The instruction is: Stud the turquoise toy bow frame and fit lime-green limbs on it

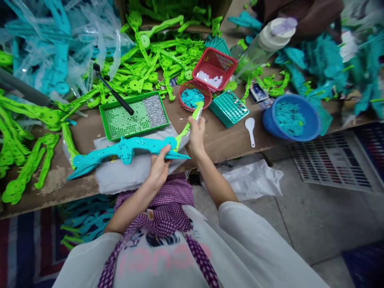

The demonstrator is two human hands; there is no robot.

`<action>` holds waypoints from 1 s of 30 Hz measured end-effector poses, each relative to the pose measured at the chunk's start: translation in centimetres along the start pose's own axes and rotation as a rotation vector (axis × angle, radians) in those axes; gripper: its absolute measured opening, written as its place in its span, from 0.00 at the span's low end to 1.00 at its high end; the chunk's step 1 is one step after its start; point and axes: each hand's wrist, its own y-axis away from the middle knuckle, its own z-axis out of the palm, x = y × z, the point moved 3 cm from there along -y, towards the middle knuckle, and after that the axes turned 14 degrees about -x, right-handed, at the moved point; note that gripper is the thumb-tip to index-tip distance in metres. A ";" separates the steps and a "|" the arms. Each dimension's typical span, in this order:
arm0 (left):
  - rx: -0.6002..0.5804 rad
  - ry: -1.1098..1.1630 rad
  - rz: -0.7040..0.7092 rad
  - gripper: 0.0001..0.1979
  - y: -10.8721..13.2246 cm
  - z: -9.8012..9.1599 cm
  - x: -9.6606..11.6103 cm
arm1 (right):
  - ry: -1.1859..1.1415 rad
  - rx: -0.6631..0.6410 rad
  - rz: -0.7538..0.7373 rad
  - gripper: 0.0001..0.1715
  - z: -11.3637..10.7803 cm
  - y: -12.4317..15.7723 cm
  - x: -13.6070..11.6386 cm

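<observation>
My left hand grips the right end of a long turquoise plastic part, thumb on top. The part has a raised middle piece and pointed ends, and lies across a grey cloth. In my right hand is a lime-green plastic arm, partly in clear wrapping, its lower end meeting the turquoise part's round joint. At the left end, another lime-green arm meets the other joint. Close beyond my hands stands a green tray holding small metal pieces, with a black-handled tool across it.
Lime-green parts are heaped at the back, wrapped turquoise parts at the back left. Beyond my right hand are a red basket, a teal perforated box, a white spoon, a blue bucket and a bottle.
</observation>
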 end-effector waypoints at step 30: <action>0.055 0.214 -0.062 0.11 -1.6 0.0 -0.7 | 0.016 -0.857 -0.672 0.25 16.9 0.4 -14.7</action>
